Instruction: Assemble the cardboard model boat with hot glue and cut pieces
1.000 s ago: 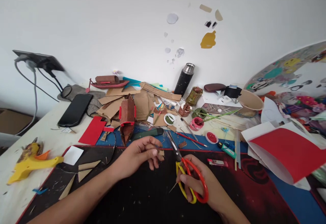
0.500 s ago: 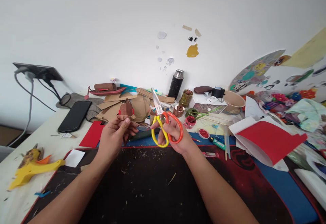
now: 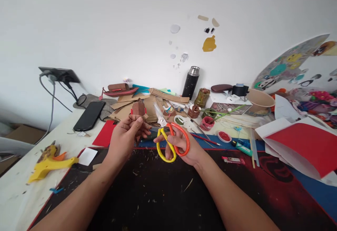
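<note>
My left hand (image 3: pixel 128 132) is closed, with a small strip of brown cardboard (image 3: pixel 144 116) pinched between thumb and fingers. Just beyond those fingers shows a brown-painted piece with red edges (image 3: pixel 138 108); I cannot tell whether the hand also holds it. My right hand (image 3: pixel 184 145) grips scissors by their loops, one yellow and one orange. The blades of the scissors (image 3: pixel 159 115) point up and away, nearly together, a short distance right of my left fingers and apart from the cardboard.
Cardboard scraps (image 3: pixel 123 108), a red model boat (image 3: pixel 121 91) and a black flask (image 3: pixel 191 83) line the wall. Paint jars (image 3: pixel 207 123) stand at right, near folded red paper (image 3: pixel 302 143). A yellow glue gun (image 3: pixel 50 164) and phone (image 3: pixel 89 115) lie left. Scraps dot the black mat (image 3: pixel 158 196).
The camera view has turned left, so the scene sits further right. My right hand with the scissors is slightly lower and closer to my left hand. Both grips are unchanged.
</note>
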`<action>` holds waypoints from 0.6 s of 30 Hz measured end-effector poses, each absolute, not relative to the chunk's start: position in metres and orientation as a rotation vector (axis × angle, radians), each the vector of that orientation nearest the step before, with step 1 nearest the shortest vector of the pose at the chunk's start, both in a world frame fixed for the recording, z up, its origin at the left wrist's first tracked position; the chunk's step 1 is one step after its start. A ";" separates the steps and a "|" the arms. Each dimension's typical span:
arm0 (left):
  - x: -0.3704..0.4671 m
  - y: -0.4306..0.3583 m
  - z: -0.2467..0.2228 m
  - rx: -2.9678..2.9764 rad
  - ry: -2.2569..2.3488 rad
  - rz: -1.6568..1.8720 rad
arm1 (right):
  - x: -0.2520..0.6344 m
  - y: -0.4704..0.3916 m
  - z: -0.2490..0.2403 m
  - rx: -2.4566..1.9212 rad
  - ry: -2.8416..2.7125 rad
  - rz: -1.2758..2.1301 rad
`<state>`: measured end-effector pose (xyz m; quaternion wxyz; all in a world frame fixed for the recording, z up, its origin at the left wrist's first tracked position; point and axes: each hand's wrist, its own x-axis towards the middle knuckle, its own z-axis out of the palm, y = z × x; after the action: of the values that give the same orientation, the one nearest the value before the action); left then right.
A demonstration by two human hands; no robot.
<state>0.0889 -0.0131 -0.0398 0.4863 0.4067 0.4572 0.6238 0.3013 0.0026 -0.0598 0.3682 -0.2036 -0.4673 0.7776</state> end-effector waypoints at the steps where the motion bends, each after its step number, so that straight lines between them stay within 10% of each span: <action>1: 0.089 -0.013 -0.040 0.997 1.114 1.524 | 0.300 0.001 -0.060 -0.531 -1.207 2.010; 18: 0.090 -0.016 -0.038 1.109 1.192 1.497 | 0.286 -0.006 -0.075 -0.569 -1.151 2.103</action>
<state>0.0898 -0.0163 -0.0378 0.4482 0.4482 0.4818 0.6051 0.2856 -0.0060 -0.0752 0.3324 -0.2180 -0.4407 0.8049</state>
